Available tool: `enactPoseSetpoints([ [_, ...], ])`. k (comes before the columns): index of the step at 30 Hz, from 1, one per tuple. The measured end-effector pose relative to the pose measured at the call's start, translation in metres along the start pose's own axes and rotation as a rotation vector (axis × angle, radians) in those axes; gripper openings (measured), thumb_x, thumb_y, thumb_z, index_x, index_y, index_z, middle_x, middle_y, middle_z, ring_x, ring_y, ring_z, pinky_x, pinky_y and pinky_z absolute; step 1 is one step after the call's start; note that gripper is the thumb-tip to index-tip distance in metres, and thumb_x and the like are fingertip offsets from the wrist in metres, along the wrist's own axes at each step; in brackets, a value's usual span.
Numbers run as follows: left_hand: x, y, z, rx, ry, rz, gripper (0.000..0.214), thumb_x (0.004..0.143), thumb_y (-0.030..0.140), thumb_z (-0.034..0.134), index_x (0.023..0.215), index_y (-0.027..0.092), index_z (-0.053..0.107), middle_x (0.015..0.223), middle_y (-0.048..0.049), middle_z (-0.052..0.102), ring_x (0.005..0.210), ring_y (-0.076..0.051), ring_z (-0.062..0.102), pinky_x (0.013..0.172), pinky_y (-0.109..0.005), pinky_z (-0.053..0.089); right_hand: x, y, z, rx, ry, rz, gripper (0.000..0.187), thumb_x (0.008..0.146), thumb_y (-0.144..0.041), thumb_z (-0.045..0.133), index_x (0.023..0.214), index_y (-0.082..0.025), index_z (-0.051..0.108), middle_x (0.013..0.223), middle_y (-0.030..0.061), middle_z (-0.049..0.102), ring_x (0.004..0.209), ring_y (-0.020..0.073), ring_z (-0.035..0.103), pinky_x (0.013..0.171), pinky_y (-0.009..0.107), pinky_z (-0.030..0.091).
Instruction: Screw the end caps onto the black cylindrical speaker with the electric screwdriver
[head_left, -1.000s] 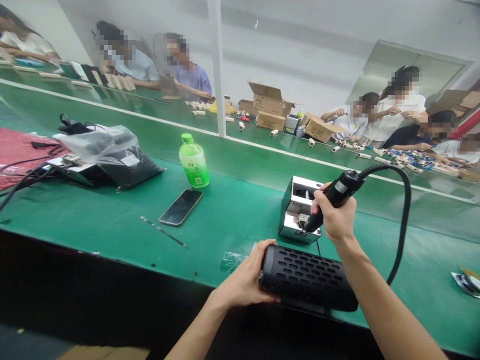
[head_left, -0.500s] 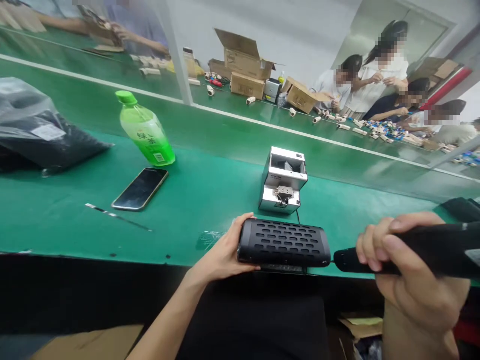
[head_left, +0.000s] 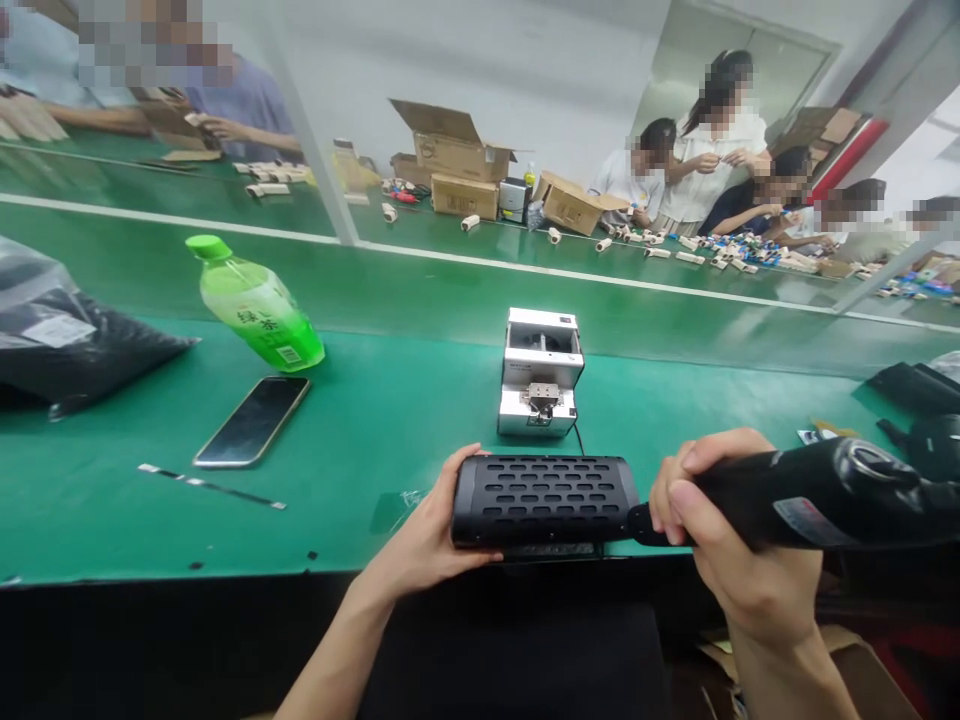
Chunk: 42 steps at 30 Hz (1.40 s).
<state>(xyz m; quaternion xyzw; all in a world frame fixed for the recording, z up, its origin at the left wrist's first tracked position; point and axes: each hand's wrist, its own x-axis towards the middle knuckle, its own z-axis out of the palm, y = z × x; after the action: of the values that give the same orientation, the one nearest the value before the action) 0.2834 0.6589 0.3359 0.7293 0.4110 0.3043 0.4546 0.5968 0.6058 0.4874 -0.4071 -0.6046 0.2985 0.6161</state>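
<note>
At lower centre of the frame, the black speaker (head_left: 544,500) is clamped at its left end by the left hand (head_left: 427,535) on the table (head_left: 375,420) edge; the electric screwdriver (head_left: 795,495), gripped by the right hand (head_left: 739,545), is pressed against its right end.

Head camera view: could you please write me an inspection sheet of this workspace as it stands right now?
Surface: green bench mat, small specks near the front edge.
Job's things: black perforated speaker lying at the bench edge; black electric screwdriver tip against its right end.
Clutter: green bottle, phone, silver screw feeder, dark bag.
Grippers: left hand steadies the speaker; right hand grips the screwdriver.
Cables: thin lead at the feeder.
Surroundings: people working, cardboard boxes beyond.
</note>
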Motion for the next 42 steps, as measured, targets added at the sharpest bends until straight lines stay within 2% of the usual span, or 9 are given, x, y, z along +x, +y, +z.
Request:
enactPoseSetpoints([
  [7,-0.002,-0.001,-0.001,0.004,-0.002,-0.045,0.117,0.086,0.048,0.096,0.175,0.040,0.020,0.174,-0.0175,0.051,0.153,-0.047,0.064,0.127,-0.071,0.056,-0.002,0.001,-0.004,-0.041,0.026,0.048,0.014,0.107,-0.027,0.081,0.108,-0.025,0.068,0.095,0.0039,0.068,0.077,0.0188,0.067,0.062,0.033,0.053],
  [13,-0.005,-0.002,-0.002,0.007,0.011,-0.064,0.117,0.085,0.051,0.098,0.174,0.040,0.023,0.173,-0.0187,0.051,0.151,-0.049,0.065,0.123,-0.072,0.059,0.002,0.003,-0.002,-0.025,-0.007,0.055,0.011,0.107,-0.023,0.079,0.110,-0.026,0.069,0.093,0.0029,0.067,0.073,0.0172,0.064,0.061,0.032,0.050],
  [18,-0.008,-0.003,-0.003,0.031,0.021,-0.074,0.118,0.084,0.051,0.099,0.174,0.041,0.025,0.171,-0.0179,0.053,0.150,-0.049,0.066,0.123,-0.072,0.059,-0.009,0.010,-0.007,0.008,-0.087,0.092,0.011,0.108,-0.020,0.076,0.111,-0.025,0.067,0.095,0.0033,0.067,0.074,0.0175,0.063,0.061,0.033,0.049],
  [23,-0.010,-0.003,-0.002,0.040,0.024,-0.077,0.117,0.083,0.051,0.100,0.173,0.042,0.026,0.170,-0.0176,0.053,0.151,-0.050,0.065,0.122,-0.073,0.058,-0.017,0.015,-0.006,0.149,-0.110,0.072,0.020,0.110,-0.010,0.071,0.117,-0.027,0.063,0.085,-0.0038,0.062,0.067,0.0128,0.059,0.064,0.030,0.049],
  [33,-0.010,0.000,-0.002,0.069,0.007,-0.066,0.119,0.084,0.052,0.100,0.173,0.039,0.022,0.169,-0.0194,0.052,0.151,-0.049,0.064,0.124,-0.074,0.055,-0.012,0.016,-0.005,0.170,-0.165,0.035,0.016,0.114,-0.012,0.066,0.115,-0.027,0.060,0.080,-0.0056,0.058,0.064,0.0103,0.054,0.061,0.026,0.046],
  [38,-0.006,-0.001,-0.001,0.089,0.024,-0.043,0.120,0.082,0.051,0.100,0.174,0.037,0.024,0.166,-0.0196,0.055,0.145,-0.046,0.068,0.123,-0.071,0.057,-0.009,0.020,-0.006,0.201,-0.126,0.030,0.013,0.116,-0.016,0.067,0.112,-0.027,0.061,0.077,-0.0067,0.055,0.062,0.0098,0.054,0.058,0.025,0.046],
  [42,-0.005,-0.006,0.000,0.096,0.035,-0.021,0.114,0.084,0.051,0.095,0.173,0.036,0.026,0.160,-0.0171,0.062,0.135,-0.041,0.076,0.116,-0.061,0.064,-0.011,0.026,-0.006,0.272,-0.116,0.010,0.014,0.113,-0.014,0.069,0.112,-0.027,0.063,0.079,-0.0062,0.057,0.063,0.0086,0.054,0.059,0.022,0.045],
])
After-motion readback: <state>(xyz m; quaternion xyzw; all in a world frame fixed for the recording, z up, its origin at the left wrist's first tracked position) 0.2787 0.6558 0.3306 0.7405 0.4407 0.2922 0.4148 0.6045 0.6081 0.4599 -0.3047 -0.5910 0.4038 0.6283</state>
